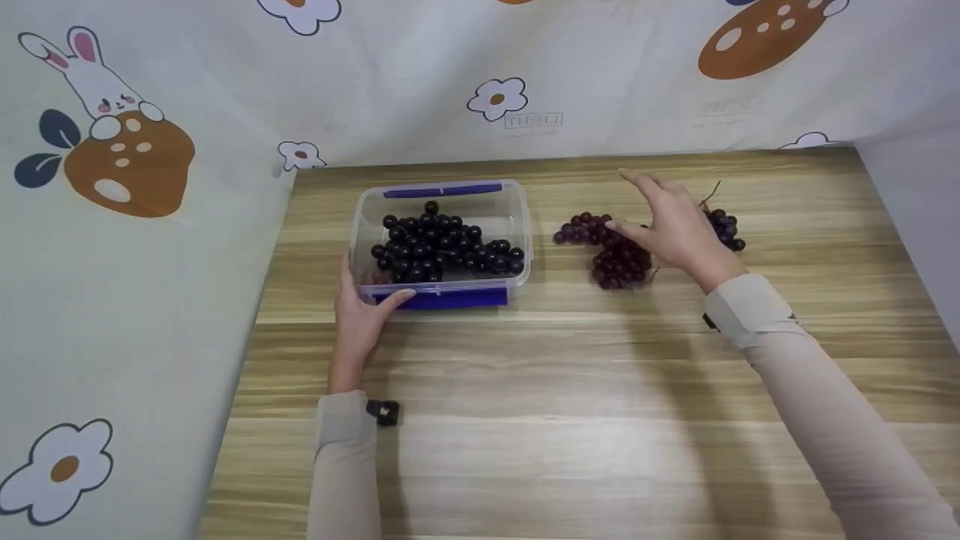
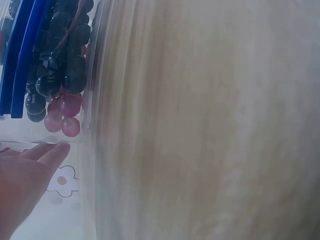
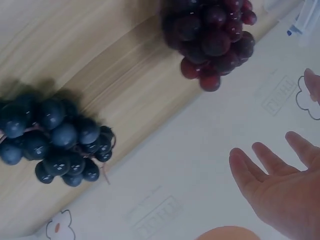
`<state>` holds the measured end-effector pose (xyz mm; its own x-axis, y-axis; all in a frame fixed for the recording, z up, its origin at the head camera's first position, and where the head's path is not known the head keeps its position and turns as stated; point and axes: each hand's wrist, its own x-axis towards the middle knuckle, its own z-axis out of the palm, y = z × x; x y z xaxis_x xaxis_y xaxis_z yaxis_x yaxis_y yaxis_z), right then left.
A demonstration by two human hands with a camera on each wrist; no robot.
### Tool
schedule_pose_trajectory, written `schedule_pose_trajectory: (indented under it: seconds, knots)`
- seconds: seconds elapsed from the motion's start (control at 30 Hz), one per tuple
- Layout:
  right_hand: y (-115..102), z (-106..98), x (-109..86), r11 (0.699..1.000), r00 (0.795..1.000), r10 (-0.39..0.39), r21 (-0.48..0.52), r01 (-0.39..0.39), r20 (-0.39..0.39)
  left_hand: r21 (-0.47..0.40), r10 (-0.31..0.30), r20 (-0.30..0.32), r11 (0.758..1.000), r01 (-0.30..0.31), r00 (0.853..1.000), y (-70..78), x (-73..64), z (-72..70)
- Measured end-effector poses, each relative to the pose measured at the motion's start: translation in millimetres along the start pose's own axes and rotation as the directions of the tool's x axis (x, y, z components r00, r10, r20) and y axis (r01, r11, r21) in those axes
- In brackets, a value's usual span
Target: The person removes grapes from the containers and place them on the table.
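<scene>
My left hand rests against the front left corner of a clear plastic container, fingers straight along its side and thumb on the blue front clip. Dark grapes fill much of the container; a few pinkish grapes show low in its corner in the left wrist view. Over a bunch of red grapes on the table, my right hand hovers with fingers spread and nothing in them. Partly hidden behind that hand lies a bunch of dark blue grapes, its stem sticking up.
The wood-grain table runs back to a pale printed covering with flowers and a rabbit, which also rises along the left. A plain pale wall borders the right side. A small black camera sits at the left wrist.
</scene>
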<state>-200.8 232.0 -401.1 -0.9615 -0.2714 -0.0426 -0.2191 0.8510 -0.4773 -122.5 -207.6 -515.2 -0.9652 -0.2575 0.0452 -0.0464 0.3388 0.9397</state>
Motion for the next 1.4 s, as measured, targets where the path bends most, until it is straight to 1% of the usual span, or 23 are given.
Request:
schedule_pose_trajectory:
  seconds: [0.27,0.5,0.7,0.83,1.1,1.27,1.4]
  knots:
    - [-23.3,7.7,11.0,0.997,1.0,-0.019,0.079,0.018,0.021,0.002,0.015,-0.002,1.0,-0.015,1.0,-0.7,-0.2,-0.7]
    - [-42.7,15.7,19.9,0.986,0.996,-0.087,0.145,0.087,-0.01,0.021,0.019,-0.003,1.0,-0.019,1.0,0.8,-0.9,-0.1]
    - [-58.5,22.3,25.4,0.973,0.991,-0.132,0.186,0.135,-0.028,-0.02,0.001,0.016,1.0,0.0,1.0,0.2,-0.3,-0.5]
    - [-68.8,26.6,29.5,0.97,0.992,-0.13,0.207,0.128,-0.002,-0.017,-0.002,0.014,1.0,0.002,1.0,-1.0,0.7,-0.7]
    - [-88.0,38.2,39.9,0.956,0.985,-0.174,0.242,0.164,0.018,0.019,-0.003,0.004,1.0,0.003,1.0,-0.4,0.3,-0.1]
    - [-98.9,47.4,46.0,0.948,0.979,-0.202,0.26,0.185,0.04,0.016,-0.016,0.005,1.0,0.016,1.0,-1.0,0.2,-0.4]
    - [-107.3,53.8,52.4,0.935,0.973,-0.222,0.296,0.194,0.064,0.006,-0.011,0.004,1.0,0.011,1.0,-1.6,0.6,-1.1]
